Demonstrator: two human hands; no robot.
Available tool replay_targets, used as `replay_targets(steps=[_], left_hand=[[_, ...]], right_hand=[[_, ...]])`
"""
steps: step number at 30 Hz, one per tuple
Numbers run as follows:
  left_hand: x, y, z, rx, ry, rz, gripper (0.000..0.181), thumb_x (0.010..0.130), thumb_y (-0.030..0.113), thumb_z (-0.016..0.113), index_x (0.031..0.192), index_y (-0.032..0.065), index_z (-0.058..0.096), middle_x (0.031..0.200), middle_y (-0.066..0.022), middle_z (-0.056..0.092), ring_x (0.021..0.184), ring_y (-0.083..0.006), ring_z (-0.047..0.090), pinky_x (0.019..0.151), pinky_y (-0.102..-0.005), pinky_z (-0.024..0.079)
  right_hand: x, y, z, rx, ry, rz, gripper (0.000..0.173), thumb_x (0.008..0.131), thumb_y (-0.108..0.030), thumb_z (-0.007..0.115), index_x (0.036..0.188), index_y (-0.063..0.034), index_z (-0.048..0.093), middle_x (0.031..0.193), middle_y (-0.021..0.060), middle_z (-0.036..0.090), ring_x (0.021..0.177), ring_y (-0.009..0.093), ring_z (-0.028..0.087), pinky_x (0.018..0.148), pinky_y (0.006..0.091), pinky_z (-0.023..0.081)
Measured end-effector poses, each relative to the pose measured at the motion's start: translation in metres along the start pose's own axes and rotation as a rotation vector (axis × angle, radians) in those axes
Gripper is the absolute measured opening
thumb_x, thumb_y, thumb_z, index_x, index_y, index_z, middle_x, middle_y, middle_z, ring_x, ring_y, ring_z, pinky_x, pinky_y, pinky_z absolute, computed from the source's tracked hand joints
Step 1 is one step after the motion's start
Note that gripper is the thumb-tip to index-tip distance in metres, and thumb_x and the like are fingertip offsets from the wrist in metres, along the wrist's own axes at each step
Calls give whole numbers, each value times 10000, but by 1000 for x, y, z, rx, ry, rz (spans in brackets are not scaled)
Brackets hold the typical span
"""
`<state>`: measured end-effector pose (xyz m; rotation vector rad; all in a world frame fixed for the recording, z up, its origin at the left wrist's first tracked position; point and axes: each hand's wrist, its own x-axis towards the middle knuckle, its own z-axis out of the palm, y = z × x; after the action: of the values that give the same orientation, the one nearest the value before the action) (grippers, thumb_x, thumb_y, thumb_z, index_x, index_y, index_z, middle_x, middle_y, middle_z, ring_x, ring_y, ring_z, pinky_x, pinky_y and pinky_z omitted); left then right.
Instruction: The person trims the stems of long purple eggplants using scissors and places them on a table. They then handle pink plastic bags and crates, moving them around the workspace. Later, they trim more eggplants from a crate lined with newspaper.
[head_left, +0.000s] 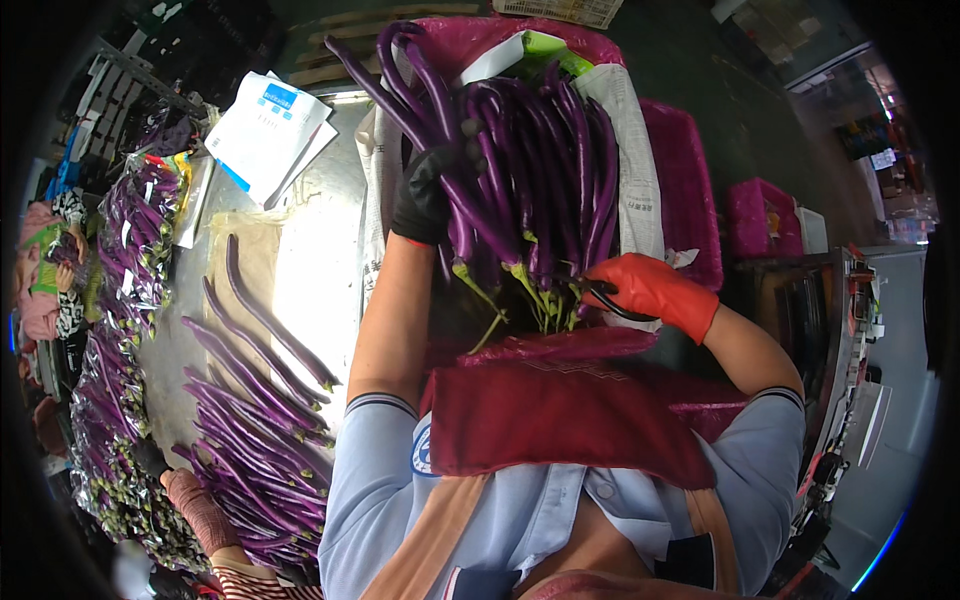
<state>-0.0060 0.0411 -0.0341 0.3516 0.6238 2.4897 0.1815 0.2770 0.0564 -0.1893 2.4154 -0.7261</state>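
My left hand (429, 193), in a black glove, grips several long purple eggplants (480, 217) over a magenta plastic crate (450, 36). Their green stems point towards my body. In a red rubber glove, my right hand (649, 291) holds scissors (624, 306) by the dark handles. The blades reach towards a cluster of green stems (551, 307) at the crate's near side; whether they touch one is unclear. More eggplants (544, 165) lie side by side inside the crate, between sheets of newspaper (636, 169) lining its walls.
Left of the crate stands a metal table (169, 330) with loose eggplants (262, 465), white paper bags (266, 135) and plastic-wrapped eggplants (139, 225). A co-worker's dark-gloved hand (150, 457) reaches in at lower left. Another magenta crate (686, 195) is at right.
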Motion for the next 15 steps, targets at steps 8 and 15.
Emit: replay_targets(steps=[8,15], left_hand=[[1,-2,6,95,65,54,367,869,149,490,1159,-74,526,1184,-143,570,958,-250,603,881,-379,490],[4,-7,7,298,49,79,479,786,47,588,1246,14,460,1062,-101,598,874,-195,606,745,-329,525]], right_hand=[[16,17,-11,153,-355,-177,462,820,-384,645,1173,-94,581,1051,162,624,944,240,612,778,327,465],[32,-18,-25,-12,-272,-35,359,827,-381,611,1066,-114,639,913,110,656,836,278,628,680,357,468]])
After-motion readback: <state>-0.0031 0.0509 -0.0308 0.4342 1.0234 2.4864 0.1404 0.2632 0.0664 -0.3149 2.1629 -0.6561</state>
